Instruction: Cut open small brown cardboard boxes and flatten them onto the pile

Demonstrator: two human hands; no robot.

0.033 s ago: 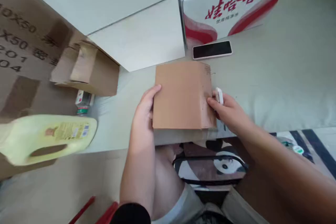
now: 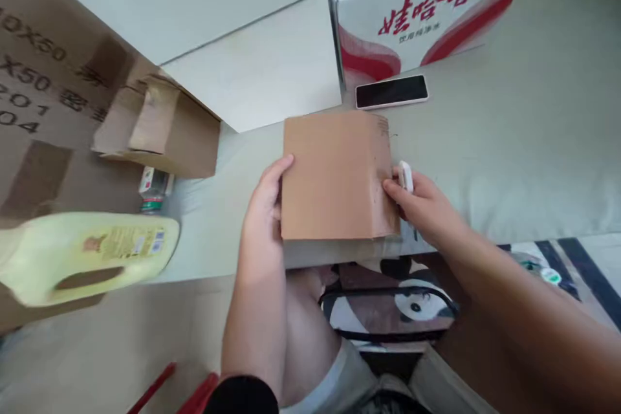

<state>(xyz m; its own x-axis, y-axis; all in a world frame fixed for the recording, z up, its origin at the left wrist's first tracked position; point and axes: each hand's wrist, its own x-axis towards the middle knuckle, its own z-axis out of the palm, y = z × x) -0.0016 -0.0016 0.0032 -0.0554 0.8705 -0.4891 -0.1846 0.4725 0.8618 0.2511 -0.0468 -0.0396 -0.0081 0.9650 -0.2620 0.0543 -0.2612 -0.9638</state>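
A flat piece of brown cardboard (image 2: 327, 178) with a crease near its right side is held up over the pale surface. My left hand (image 2: 266, 197) grips its left edge, thumb on the front face and the other fingers hidden behind. At the right edge, my right hand (image 2: 412, 197) pinches the creased flap between thumb and fingers. A small white object (image 2: 405, 176) also sits in the right hand; most of it is covered, so its kind is unclear. Fine print shows at the cardboard's top right corner.
Behind the cardboard lies a phone (image 2: 392, 92), before a white and red carton (image 2: 417, 19) and a large white box (image 2: 262, 71). To the left are a small open cardboard box (image 2: 189, 132), a bottle (image 2: 152, 187) and a yellow jug (image 2: 130, 239). A panda-patterned bag (image 2: 378, 310) is below.
The cardboard's left edge and my left hand have shifted very slightly to the left. My right hand stays in place.
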